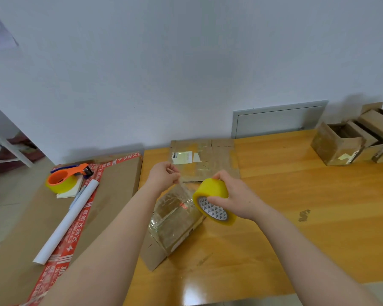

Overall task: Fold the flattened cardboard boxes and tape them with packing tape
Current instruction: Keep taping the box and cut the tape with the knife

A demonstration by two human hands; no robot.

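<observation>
Head view: I log the right grip clamped round the tape roll, the left grip pinching its free strip, both above the folded box on the surface. Risk: slack strip may fold onto itself. Far-right open boxes: contents indiscernible.

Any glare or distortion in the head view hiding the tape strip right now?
Head view: glare on the table and the taped box; the clear strip between the left hand and the tape roll barely shows; wide-angle lens bows the edges.
</observation>
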